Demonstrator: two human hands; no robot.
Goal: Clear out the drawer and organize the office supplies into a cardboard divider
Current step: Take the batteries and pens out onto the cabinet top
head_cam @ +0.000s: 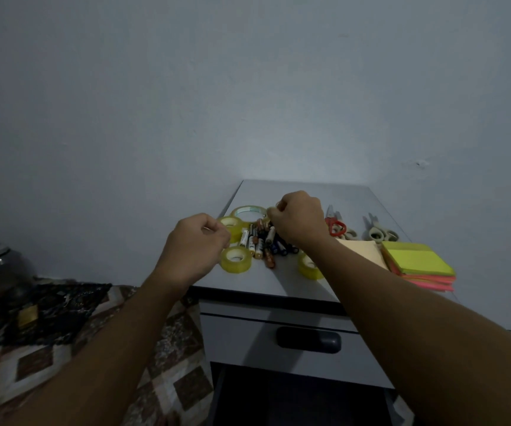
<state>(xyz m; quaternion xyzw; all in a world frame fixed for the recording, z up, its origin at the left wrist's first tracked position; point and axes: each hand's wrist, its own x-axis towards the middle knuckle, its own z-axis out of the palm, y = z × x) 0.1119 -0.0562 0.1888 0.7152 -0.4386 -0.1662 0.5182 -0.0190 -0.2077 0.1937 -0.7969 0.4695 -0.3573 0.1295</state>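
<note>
- Fingers (pixel 217 232) of the left hand (pixel 197 247) curl in beside a small yellow see-through tape roll (pixel 230 226); I cannot tell if they pinch it.
- Fingers of the right hand (pixel 298 218) bunch tight over the pile of small batteries (pixel 260 241); what they hold is hidden.
- All the supplies lie on the grey tabletop (pixel 278 281): tape rolls, batteries, red-handled scissors (pixel 335 226), bright sticky note pads (pixel 420 262).
- No cardboard divider shows yet.
- I think sorting is the job now: keep like things together.
- Batteries roll, so push them slowly, away from the edge.
- The dark drawer gap (pixel 294 398) below looks empty.
</note>
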